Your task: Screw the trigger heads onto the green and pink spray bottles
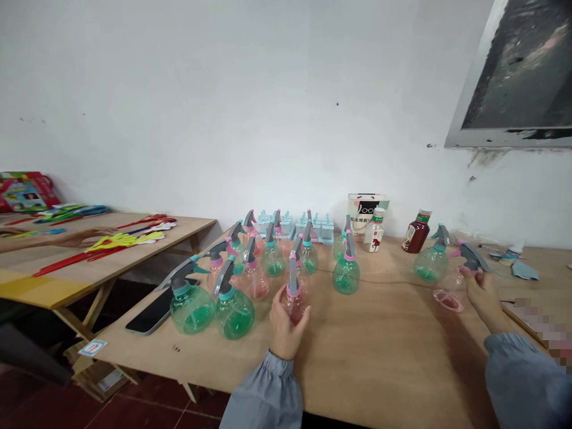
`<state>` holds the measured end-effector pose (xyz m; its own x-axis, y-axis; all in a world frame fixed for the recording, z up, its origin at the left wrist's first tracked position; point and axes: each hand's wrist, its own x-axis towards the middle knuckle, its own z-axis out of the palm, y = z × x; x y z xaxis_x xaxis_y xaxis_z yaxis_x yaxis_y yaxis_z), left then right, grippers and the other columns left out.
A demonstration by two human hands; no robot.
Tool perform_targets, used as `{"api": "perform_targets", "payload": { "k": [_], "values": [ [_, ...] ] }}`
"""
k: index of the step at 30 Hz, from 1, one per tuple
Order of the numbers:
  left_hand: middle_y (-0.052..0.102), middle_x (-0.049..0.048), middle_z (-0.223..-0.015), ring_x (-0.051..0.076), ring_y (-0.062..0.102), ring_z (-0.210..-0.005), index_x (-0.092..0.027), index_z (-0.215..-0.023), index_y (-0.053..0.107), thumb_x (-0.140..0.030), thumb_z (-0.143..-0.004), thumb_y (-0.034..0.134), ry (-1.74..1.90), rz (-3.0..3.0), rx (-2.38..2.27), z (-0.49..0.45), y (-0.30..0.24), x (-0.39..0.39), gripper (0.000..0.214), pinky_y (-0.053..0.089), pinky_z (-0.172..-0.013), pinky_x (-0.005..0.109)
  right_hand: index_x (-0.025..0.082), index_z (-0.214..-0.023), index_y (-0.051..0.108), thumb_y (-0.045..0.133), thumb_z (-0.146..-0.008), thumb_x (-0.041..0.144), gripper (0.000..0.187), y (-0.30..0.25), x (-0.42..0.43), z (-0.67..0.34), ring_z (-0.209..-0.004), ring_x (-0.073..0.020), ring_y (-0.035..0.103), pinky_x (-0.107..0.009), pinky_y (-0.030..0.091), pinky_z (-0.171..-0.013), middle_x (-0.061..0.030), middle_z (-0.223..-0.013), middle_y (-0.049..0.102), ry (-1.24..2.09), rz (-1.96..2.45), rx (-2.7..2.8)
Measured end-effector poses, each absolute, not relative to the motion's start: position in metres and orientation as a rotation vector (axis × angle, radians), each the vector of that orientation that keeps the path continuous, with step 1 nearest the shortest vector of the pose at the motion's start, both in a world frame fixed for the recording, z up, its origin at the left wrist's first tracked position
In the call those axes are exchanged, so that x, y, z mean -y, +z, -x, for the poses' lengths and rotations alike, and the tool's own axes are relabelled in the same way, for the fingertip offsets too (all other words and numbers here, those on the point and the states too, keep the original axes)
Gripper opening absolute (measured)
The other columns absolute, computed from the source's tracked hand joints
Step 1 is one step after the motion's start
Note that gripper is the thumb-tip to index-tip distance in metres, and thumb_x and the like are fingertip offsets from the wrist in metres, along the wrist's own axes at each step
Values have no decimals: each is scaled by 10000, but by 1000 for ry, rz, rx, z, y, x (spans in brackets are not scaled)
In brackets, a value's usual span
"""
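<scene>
At the middle of the table, my left hand [287, 325] is wrapped round the lower body of a pink spray bottle [294, 302] with a grey trigger head. Over on the right, my right hand [481, 292] grips another pink spray bottle [449, 292] near its neck; this one looks tilted, with its base ring showing. Beside it stands a green spray bottle [429, 263]. To the left of my left hand are two green bottles, one nearer [235, 313] and one further left [193, 308]. Several more pink and green spray bottles [345, 275] stand behind.
A phone [154, 311] lies at the table's left edge. Along the wall are light blue moulds [328, 231], a paper bag [357, 208], a white-labelled bottle [376, 231] and a dark red bottle [415, 232]. On the left table, another person's hand [89, 234] is near yellow gloves [116, 241].
</scene>
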<state>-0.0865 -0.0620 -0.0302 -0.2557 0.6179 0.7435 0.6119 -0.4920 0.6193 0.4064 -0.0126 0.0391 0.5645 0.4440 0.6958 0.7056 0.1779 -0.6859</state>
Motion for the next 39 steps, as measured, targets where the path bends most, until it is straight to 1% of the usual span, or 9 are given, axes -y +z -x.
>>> {"api": "perform_targets", "payload": {
  "k": [2,5,7,11,17,23,28,34,39],
  "values": [
    [565,194,-1302,332,600,-1217,-158,-1392,377,-439,-851,656,1927,-1923,-1581,87,-31,61,670,503,-995,545,182,-1034,547,519,-633,907,829,37,19,-396,-978,-363,624,-510,487,-749,-234,-1011,609,-279,1402,998],
    [569,189,-1303,326,602,-1218,-162,-1401,371,-441,-847,663,1923,-1941,-1573,88,-33,60,686,510,-995,533,164,-1268,450,500,-695,871,911,36,39,-361,-1288,-427,435,-598,390,-944,-319,-1316,441,-467,1249,839],
    [574,188,-1299,323,607,-1212,-162,-1399,371,-441,-848,664,1912,-1952,-1574,88,-34,60,684,515,-990,528,185,-1241,486,497,-761,806,785,37,46,-326,-1245,-422,471,-603,398,-941,-287,-1267,484,-441,1196,927],
    [579,192,-1292,322,608,-1207,-156,-1393,377,-429,-847,664,1917,-1930,-1572,87,-32,61,674,510,-993,528,257,-1066,598,663,-765,633,486,42,24,-248,-1011,-314,642,-493,495,-916,-115,-1053,656,-116,1151,1401],
    [581,181,-1294,321,603,-1209,-175,-1380,377,-400,-847,659,1904,-1910,-1551,85,-29,65,644,495,-1005,540,263,-1260,395,816,-573,648,892,53,-43,-169,-1293,-319,513,-528,414,-1078,-142,-1380,514,520,1053,1515],
    [578,182,-1301,310,594,-1223,-168,-1381,365,-374,-850,659,1887,-1905,-1515,84,-28,66,641,484,-1024,524,241,-1224,447,776,-615,685,822,55,-38,-155,-970,-253,666,-468,516,-940,-70,-1056,660,664,1098,1495],
    [591,180,-1283,308,603,-1209,-167,-1372,379,-362,-832,674,1888,-1886,-1516,84,-28,66,645,487,-1018,518,244,-1122,573,830,-622,595,663,50,-5,-171,-718,-195,627,-371,547,-758,14,-756,631,696,1046,1560],
    [596,171,-1279,307,610,-1205,-176,-1371,379,-370,-835,670,1887,-1892,-1510,84,-27,66,640,487,-1018,525,280,-1000,643,814,-649,558,480,39,9,-180,-587,-155,523,-325,496,-605,32,-691,590,698,977,1490],
    [587,177,-1294,310,604,-1214,-175,-1369,377,-379,-848,658,1877,-1904,-1522,85,-27,67,626,494,-1006,527,258,-830,653,803,-640,546,376,34,9,-184,-674,-177,587,-315,506,-631,2,-749,638,748,970,1397]
  ]
}}
